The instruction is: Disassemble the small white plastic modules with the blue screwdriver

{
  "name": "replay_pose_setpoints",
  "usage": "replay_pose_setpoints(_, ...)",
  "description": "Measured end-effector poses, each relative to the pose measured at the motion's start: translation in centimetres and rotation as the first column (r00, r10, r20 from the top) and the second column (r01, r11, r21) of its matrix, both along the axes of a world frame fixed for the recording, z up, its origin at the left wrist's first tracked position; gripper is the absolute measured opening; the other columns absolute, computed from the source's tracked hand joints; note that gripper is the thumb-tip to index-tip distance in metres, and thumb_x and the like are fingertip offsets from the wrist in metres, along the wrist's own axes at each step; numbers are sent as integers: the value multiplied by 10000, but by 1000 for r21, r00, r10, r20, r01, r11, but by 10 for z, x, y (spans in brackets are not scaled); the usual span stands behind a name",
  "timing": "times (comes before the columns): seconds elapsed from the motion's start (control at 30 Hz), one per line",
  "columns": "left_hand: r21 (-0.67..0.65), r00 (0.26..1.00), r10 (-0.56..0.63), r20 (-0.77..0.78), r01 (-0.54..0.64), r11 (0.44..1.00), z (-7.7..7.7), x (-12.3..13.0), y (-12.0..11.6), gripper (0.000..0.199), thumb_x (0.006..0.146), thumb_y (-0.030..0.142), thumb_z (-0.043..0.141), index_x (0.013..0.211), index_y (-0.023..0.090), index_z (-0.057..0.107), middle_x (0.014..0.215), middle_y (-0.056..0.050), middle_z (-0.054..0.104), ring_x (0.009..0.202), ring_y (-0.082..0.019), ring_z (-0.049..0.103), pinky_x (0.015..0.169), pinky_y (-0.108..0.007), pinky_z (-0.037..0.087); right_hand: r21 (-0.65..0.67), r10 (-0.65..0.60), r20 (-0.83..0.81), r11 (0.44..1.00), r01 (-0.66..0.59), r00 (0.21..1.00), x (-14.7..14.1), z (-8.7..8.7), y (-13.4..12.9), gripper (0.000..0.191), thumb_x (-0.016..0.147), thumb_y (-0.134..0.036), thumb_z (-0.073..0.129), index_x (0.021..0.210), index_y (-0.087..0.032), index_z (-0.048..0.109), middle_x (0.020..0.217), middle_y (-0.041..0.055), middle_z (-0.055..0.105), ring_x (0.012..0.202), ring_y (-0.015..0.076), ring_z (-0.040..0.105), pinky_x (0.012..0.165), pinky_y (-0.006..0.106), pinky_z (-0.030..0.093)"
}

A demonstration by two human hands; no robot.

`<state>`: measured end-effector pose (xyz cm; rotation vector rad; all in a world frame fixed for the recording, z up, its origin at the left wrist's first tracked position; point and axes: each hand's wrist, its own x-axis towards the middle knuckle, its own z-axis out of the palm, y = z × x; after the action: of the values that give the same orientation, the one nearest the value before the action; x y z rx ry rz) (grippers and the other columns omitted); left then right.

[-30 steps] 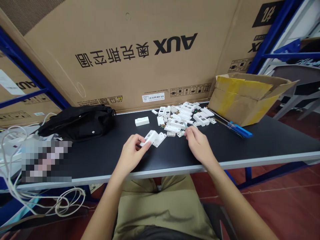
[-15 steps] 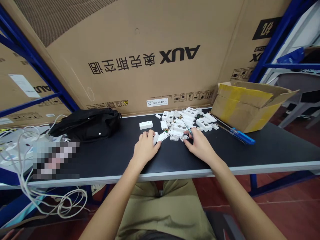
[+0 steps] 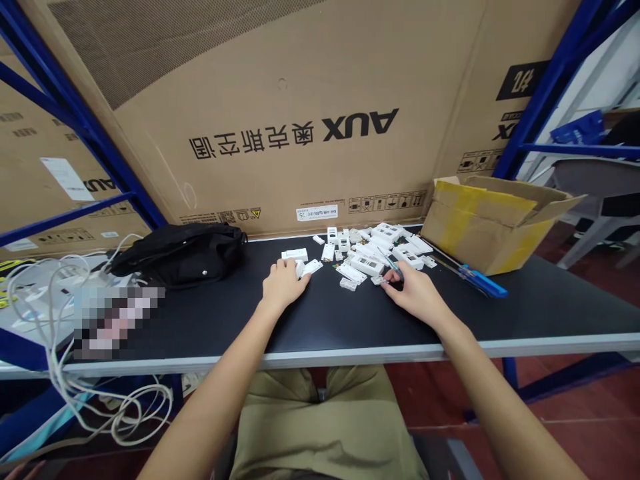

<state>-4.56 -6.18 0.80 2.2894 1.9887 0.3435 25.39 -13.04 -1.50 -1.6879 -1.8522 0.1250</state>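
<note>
My left hand [image 3: 283,287] is closed around a small white plastic housing [image 3: 300,268], mostly hidden by the fingers. Touching its right side is a flat white cover [image 3: 313,267]. Just behind these lies a white rectangular block [image 3: 295,254]. In my right hand [image 3: 416,295] is a slim metallic hand tool [image 3: 393,264], angled toward the pile; its exact kind is unclear. Beside the right fingertips sits a small white piece [image 3: 379,281]. Between the hands spreads a pile of white plastic casings [image 3: 367,264], with a clear piece [image 3: 348,285] at its front.
A blue-handled utility knife [image 3: 483,280] lies right of the pile, before an open cardboard box [image 3: 485,223]. A black bag [image 3: 183,253] and tangled white cables [image 3: 53,320] occupy the left. Behind the black tabletop [image 3: 330,327] stands a large AUX carton [image 3: 280,80].
My left hand has slid left, bringing the white housing and flat cover away from the pile. My right hand has shifted slightly right with the tool. The view has tilted a little.
</note>
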Motion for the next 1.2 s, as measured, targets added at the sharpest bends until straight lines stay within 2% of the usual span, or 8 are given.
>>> replay_pose_setpoints(0.37,-13,994,-7,107,8,1000,-2,30,31,570,862,521,516,1280,135,479,1369,-219,530,1301,-355,473,959,-462,482,122,-121,168,987,101,978,-29,16,-7,175,827,-177,463,796,-248,306,892,103,581,944,294,564,759,376,412)
replay_pose_setpoints(0.53,1,987,-43,156,44,999,2,35,44,618,881,598,477,1352,197,465,1366,-172,562,1252,-348,533,952,-471,492,82,18,213,996,-36,977,-62,20,-4,145,880,-230,484,837,-241,346,901,63,593,846,221,579,702,314,412)
replay_pose_setpoints(0.67,110,985,-14,174,-5,994,14,20,54,478,978,483,309,1377,268,462,1412,-127,520,1310,-333,466,996,-495,461,48,75,214,995,-87,974,-82,23,6,128,873,-204,506,847,-234,385,907,64,620,817,203,590,659,294,395)
replay_pose_setpoints(0.77,145,986,3,166,-28,989,18,-1,63,427,950,366,400,1357,286,502,1477,-87,463,1399,-327,345,1077,-477,397,53,93,204,993,-105,975,-97,26,13,102,890,-235,508,852,-229,414,911,74,626,851,219,590,675,307,397)
replay_pose_setpoints(0.83,102,988,-8,154,-8,995,16,-16,68,381,883,336,532,1259,307,581,1469,-53,488,1367,-326,395,1073,-452,403,48,134,196,988,-146,971,-107,25,20,124,880,-262,543,849,-228,427,915,73,630,879,226,588,698,312,410)
replay_pose_setpoints(0.97,-1,985,35,169,-35,999,12,-44,70,401,799,367,664,1180,279,577,1212,-94,667,1119,-306,616,926,-415,485,18,222,164,974,-227,961,-124,18,43,132,834,-168,567,850,-220,446,911,75,635,856,217,589,716,307,432)
replay_pose_setpoints(1.1,-21,963,113,243,-111,994,16,-63,52,415,758,465,718,1051,212,569,1110,-152,693,1053,-331,656,888,-419,491,51,206,93,976,-211,974,-132,19,62,100,854,-122,515,876,-202,459,947,126,627,910,254,576,790,349,432)
replay_pose_setpoints(1.2,-10,926,68,372,-69,998,13,-64,18,438,850,499,620,1150,192,534,1113,-130,697,1024,-267,680,912,-377,504,93,171,-16,981,-168,985,-130,27,58,66,946,-267,466,930,-203,464,916,116,622,886,265,574,767,354,421)
